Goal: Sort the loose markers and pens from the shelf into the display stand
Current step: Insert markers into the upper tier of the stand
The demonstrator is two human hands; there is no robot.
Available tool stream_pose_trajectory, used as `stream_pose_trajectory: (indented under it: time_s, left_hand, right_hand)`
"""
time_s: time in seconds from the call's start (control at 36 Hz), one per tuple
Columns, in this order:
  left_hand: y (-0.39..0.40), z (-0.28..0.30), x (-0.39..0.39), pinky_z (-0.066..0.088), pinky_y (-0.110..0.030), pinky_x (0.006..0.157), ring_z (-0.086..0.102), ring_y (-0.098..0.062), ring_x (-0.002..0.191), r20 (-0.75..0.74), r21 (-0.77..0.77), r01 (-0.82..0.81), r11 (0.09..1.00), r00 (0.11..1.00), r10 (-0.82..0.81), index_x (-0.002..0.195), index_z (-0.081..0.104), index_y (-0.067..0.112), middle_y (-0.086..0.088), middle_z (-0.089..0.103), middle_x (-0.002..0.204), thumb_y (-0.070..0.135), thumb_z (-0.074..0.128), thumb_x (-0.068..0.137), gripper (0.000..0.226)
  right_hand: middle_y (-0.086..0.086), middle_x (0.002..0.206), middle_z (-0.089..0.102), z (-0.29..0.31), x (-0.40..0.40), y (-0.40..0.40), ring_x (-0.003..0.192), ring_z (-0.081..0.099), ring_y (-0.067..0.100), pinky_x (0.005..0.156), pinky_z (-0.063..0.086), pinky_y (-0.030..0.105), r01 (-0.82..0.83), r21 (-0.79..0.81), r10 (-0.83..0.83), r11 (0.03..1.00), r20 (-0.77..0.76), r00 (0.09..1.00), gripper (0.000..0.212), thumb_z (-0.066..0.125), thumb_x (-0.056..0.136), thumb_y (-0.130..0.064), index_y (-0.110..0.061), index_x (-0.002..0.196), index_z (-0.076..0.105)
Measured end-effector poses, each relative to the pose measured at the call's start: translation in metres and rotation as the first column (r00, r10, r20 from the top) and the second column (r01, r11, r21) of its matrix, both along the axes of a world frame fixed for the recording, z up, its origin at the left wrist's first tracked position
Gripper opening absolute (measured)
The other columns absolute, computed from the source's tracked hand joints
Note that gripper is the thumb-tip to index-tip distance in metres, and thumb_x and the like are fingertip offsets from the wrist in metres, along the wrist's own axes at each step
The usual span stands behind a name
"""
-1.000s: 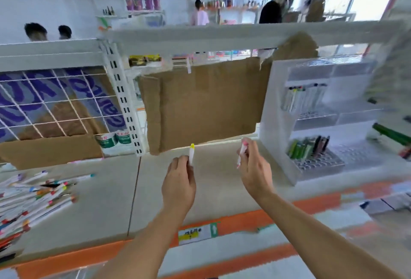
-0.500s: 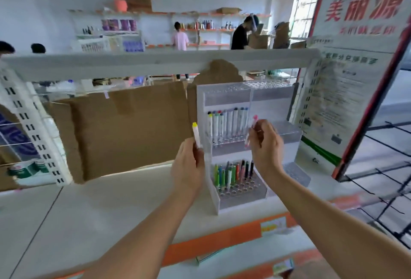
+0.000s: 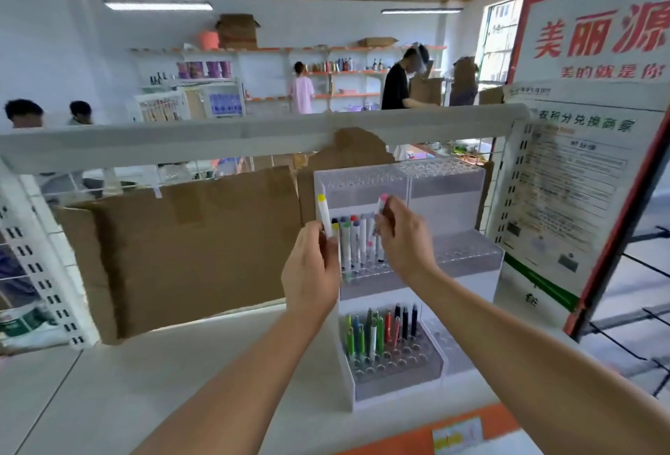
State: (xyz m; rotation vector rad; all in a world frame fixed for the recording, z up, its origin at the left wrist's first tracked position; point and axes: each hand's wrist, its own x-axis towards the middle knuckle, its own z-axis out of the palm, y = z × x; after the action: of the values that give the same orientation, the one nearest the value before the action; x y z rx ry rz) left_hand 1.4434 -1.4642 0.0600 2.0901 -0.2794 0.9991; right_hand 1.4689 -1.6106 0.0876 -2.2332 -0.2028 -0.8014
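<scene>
In front of the display stand (image 3: 453,197), the left hand (image 3: 311,269) pinches a white marker with a yellow cap (image 3: 325,215) upright, and the right hand (image 3: 402,237) grips a pink-capped marker (image 3: 381,205) whose barrel is mostly hidden by the fingers. Behind both hands, the stand's middle-tier markers (image 3: 357,244) are partly covered; pens (image 3: 380,331) fill its lowest tier on the shelf (image 3: 181,382).

Display stand (image 3: 449,208) stands on the shelf (image 3: 181,389), right of frame centre, tiered front to back. Lower front tier holds pens (image 3: 380,327); middle tier behind it holds markers (image 3: 357,240) upright. Both hands sit before the middle tier: left hand (image 3: 311,273) holding one marker (image 3: 325,215) upright, right hand (image 3: 404,237) just right of it, pinching another marker (image 3: 380,206). Cardboard (image 3: 188,244) backs the shelf at left. Poster (image 3: 587,149) stands right of the stand.
</scene>
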Motion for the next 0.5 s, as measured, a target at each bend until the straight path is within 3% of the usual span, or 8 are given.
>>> stream_pose_trajectory:
  time_s: [0.17,0.31,0.39,0.5]
  left_hand:
    - [-0.003,-0.003,0.01,0.026,-0.017,0.05,0.04,-0.014,0.059,-0.009,-0.009,0.023,1.0,1.0,-0.023,0.092,0.052,0.006,0.004,0.048,0.075,0.013,0.053,0.094,0.008]
    - [-0.008,-0.003,0.017,0.027,-0.021,0.051,0.041,-0.015,0.06,-0.006,-0.011,0.009,1.0,1.0,-0.009,0.092,0.052,0.007,0.004,0.048,0.076,0.014,0.052,0.095,0.007]
    - [-0.011,-0.003,0.019,0.029,-0.024,0.054,0.044,-0.015,0.062,-0.029,-0.012,-0.005,1.0,1.0,0.005,0.093,0.051,0.009,0.004,0.051,0.078,0.015,0.051,0.096,0.006]
    - [-0.012,-0.005,0.018,0.029,-0.017,0.052,0.046,-0.013,0.064,-0.046,-0.018,-0.03,0.999,0.999,0.029,0.095,0.052,0.011,0.006,0.052,0.08,0.015,0.052,0.095,0.004]
  right_hand:
    - [-0.004,0.063,0.047,-0.007,0.01,0.0,0.056,0.046,0.016,0.046,0.032,0.027,0.032,-0.102,-0.04,0.994,-0.071,0.997,0.015,0.046,0.098,-0.018,-0.014,0.083,0.044]
    - [-0.004,0.066,0.046,-0.011,0.016,0.0,0.059,0.043,0.013,0.047,0.025,0.023,0.028,-0.163,-0.054,0.986,-0.16,0.986,0.017,0.048,0.097,-0.022,-0.015,0.083,0.043]
    - [0.001,0.074,0.053,-0.014,0.018,-0.002,0.065,0.049,0.018,0.048,0.031,0.025,-0.015,-0.211,-0.035,0.977,-0.232,0.972,0.014,0.048,0.097,-0.022,-0.015,0.085,0.044]
    - [0.004,0.08,0.061,-0.02,0.02,-0.003,0.07,0.058,0.021,0.059,0.046,0.031,-0.026,-0.265,-0.059,0.964,-0.309,0.949,0.01,0.047,0.097,-0.022,-0.016,0.089,0.049]
